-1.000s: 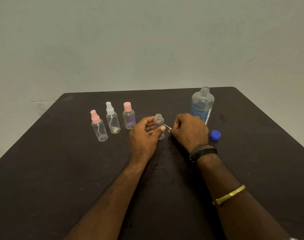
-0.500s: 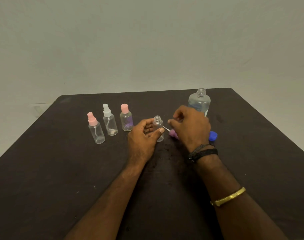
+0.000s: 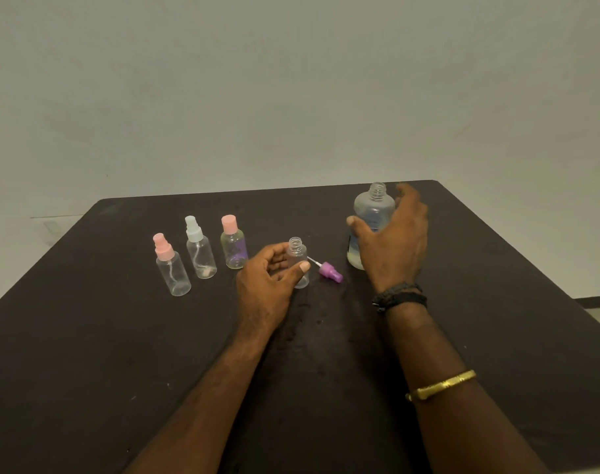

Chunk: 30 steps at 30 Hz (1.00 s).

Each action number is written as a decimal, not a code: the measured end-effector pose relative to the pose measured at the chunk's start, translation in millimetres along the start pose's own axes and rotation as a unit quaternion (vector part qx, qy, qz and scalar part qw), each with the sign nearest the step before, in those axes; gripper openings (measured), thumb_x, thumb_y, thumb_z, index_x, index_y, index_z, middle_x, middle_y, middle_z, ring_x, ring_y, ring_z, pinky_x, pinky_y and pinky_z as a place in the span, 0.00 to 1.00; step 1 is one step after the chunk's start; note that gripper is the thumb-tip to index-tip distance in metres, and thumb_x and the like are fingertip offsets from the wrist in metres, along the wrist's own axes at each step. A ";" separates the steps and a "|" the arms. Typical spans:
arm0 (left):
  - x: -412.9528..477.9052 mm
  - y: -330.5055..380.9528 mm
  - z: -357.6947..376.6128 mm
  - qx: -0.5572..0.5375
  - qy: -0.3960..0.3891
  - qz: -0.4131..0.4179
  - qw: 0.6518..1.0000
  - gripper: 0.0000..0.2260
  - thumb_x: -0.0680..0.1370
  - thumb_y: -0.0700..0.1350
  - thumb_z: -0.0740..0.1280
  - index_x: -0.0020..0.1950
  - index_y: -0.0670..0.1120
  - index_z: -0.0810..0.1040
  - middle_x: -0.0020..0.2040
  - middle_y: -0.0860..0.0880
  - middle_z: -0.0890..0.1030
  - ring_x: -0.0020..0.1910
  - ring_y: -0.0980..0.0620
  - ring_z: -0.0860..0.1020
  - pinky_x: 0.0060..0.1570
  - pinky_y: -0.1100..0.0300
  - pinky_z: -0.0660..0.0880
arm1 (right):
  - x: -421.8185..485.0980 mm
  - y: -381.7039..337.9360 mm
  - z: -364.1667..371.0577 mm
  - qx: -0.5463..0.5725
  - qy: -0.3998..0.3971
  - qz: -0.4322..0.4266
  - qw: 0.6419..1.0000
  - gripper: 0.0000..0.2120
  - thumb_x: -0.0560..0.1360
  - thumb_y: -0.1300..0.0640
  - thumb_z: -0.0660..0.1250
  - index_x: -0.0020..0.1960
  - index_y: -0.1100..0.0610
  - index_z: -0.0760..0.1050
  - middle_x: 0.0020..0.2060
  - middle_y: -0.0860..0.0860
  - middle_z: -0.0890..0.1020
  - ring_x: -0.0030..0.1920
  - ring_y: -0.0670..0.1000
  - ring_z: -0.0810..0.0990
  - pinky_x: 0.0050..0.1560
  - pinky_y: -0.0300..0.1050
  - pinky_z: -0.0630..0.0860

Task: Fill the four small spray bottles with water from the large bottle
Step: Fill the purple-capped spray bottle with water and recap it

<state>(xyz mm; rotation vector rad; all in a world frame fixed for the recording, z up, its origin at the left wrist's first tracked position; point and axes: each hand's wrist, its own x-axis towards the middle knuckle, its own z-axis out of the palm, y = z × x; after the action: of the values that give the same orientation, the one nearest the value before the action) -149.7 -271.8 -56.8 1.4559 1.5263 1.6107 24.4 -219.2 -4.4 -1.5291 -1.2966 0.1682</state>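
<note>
Head view is showing the left hand [image 3: 268, 278] gripping the uncapped spray bottle [image 3: 300, 254] at the middle of the table [image 3: 86, 336], likely steadying it for filling, while the right hand [image 3: 394, 248] is hovering open around the large bottle [image 3: 372, 208] near the far right corner.

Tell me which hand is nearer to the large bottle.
Right. The right hand is at the large bottle, thumb and fingers spread around its body. The left hand is off to that bottle's left, holding the uncapped small bottle.
</note>
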 end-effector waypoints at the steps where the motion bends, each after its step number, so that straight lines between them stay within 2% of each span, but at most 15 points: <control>1: 0.4 -0.4 0.0 0.002 -0.002 0.002 1.000 0.20 0.74 0.43 0.78 0.65 0.44 0.81 0.55 0.51 0.86 0.52 0.62 0.84 0.49 0.71 0.78 | 0.0 2.2 2.2 -0.005 -0.019 0.010 1.000 0.42 0.67 0.46 0.82 0.75 0.53 0.66 0.69 0.54 0.75 0.68 0.56 0.74 0.62 0.52 0.75; 4: 0.7 -0.3 0.0 0.003 -0.005 0.005 1.000 0.21 0.74 0.44 0.78 0.65 0.44 0.81 0.55 0.51 0.86 0.52 0.62 0.84 0.49 0.71 0.79 | -1.2 8.9 8.4 -0.024 -0.054 0.018 0.998 0.44 0.67 0.46 0.82 0.76 0.52 0.63 0.68 0.53 0.76 0.68 0.57 0.76 0.63 0.54 0.76; 11: -0.8 -0.6 0.7 0.000 0.004 0.016 1.000 0.21 0.74 0.45 0.78 0.66 0.45 0.81 0.56 0.52 0.86 0.53 0.60 0.84 0.51 0.69 0.80 | -1.2 9.3 8.3 0.011 -0.050 0.017 0.999 0.40 0.66 0.49 0.83 0.71 0.52 0.65 0.65 0.52 0.80 0.63 0.57 0.80 0.59 0.52 0.77; 15: -2.7 2.8 0.5 -0.014 0.013 0.021 1.000 0.20 0.73 0.44 0.78 0.65 0.46 0.82 0.53 0.54 0.86 0.50 0.61 0.84 0.49 0.69 0.80 | -3.6 8.2 8.8 0.041 -0.060 -0.065 0.995 0.37 0.66 0.53 0.83 0.69 0.51 0.69 0.63 0.50 0.80 0.62 0.56 0.79 0.59 0.54 0.79; 22: -3.0 7.4 -0.9 -0.021 0.015 0.023 0.999 0.19 0.73 0.45 0.79 0.64 0.47 0.83 0.51 0.55 0.87 0.50 0.61 0.84 0.49 0.69 0.80 | -1.2 13.3 17.2 0.037 -0.065 -0.203 0.976 0.34 0.66 0.60 0.79 0.71 0.53 0.74 0.64 0.51 0.81 0.63 0.56 0.78 0.62 0.62 0.77; 27: -3.3 9.3 -0.8 -0.031 0.023 0.027 0.999 0.20 0.73 0.46 0.79 0.64 0.47 0.83 0.50 0.54 0.87 0.48 0.59 0.84 0.47 0.69 0.79 | 2.8 16.5 21.0 0.034 -0.042 -0.296 0.954 0.29 0.67 0.64 0.77 0.67 0.56 0.77 0.60 0.52 0.83 0.60 0.53 0.79 0.65 0.51 0.75; 30: -2.3 8.1 -0.8 -0.035 0.023 0.026 0.999 0.21 0.72 0.47 0.79 0.64 0.47 0.83 0.51 0.53 0.87 0.49 0.57 0.84 0.47 0.68 0.80 | 3.9 18.4 24.5 0.019 -0.052 -0.311 0.949 0.31 0.67 0.66 0.76 0.68 0.54 0.76 0.62 0.51 0.82 0.63 0.54 0.80 0.66 0.60 0.74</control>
<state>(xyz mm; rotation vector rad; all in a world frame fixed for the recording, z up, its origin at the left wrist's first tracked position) -147.2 -276.3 -50.1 1.4405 1.4545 1.7213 20.9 -198.2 -26.7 -1.0229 -1.7865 -0.1336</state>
